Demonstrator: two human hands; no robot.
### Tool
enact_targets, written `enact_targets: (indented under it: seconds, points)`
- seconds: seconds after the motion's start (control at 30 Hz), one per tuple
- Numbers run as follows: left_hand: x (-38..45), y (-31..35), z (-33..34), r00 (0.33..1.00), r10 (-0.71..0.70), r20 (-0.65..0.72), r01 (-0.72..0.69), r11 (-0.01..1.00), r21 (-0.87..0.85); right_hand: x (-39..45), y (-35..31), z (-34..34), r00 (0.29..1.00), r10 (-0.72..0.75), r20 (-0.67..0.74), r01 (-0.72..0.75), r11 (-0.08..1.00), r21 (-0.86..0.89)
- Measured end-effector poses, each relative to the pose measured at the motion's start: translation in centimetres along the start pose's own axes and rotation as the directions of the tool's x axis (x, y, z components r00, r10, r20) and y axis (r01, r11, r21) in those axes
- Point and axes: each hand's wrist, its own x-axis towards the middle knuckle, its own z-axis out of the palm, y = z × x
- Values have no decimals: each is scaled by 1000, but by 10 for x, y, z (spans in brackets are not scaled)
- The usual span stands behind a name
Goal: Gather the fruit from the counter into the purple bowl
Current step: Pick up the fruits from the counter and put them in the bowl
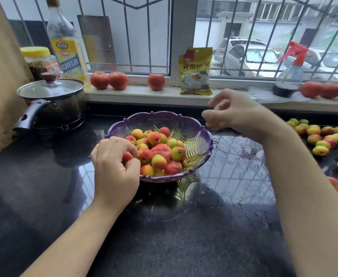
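Fruit fills purple bowl; left hand touches it

we see a dark, glossy counter, wet with droplets right of centre. on it stands the purple bowl, near the middle. loose fruit lies scattered at its right edge. a lidded pot sits on a black trivet at the back left.
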Motion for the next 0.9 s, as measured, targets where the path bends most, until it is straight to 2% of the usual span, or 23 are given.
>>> enact_targets:
  seconds: [0.07, 0.1, 0.2, 0.33, 0.4, 0.5, 0.67, 0.8, 0.9]
  points:
    - [0, 0, -1, 1000, 2, 3, -2, 1000, -4, -19, -30, 11, 976, -46, 214, 86, 979, -183]
    - [0, 0, -1, 1000, 1, 4, -1, 1000, -6, -22, -35, 20, 962, -25, 272, 114, 942, -314]
    - [0, -1, -2, 1000, 1, 4, -1, 1000, -9, -19, -35, 42, 949, 48, 312, 142, 817, -559]
    - [0, 0, -1, 1000, -18, -7, 18, 1000, 7, -17, -35, 42, 950, 64, 307, 137, 795, -591]
    - [0, 0, 1, 997, -75, -7, 75, 997, 20, -15, -34, 31, 970, 28, 242, 109, 838, -534]
    - [-1, 1, 2, 989, -148, 27, 149, 988, -37, -10, -23, 9, 999, 17, 42, 0, 930, -368]
    - [2, -2, 2, 988, -154, 21, 155, 984, -84, 21, 31, -5, 956, 100, -275, -148, 976, -160]
    - [2, -2, 3, 989, -149, 23, 150, 985, -83, 48, 93, 14, 862, 131, -490, -252, 949, -190]
    - [2, -2, 4, 991, -130, 22, 131, 989, -72, 55, 122, 37, 875, 66, -480, -222, 935, -276]
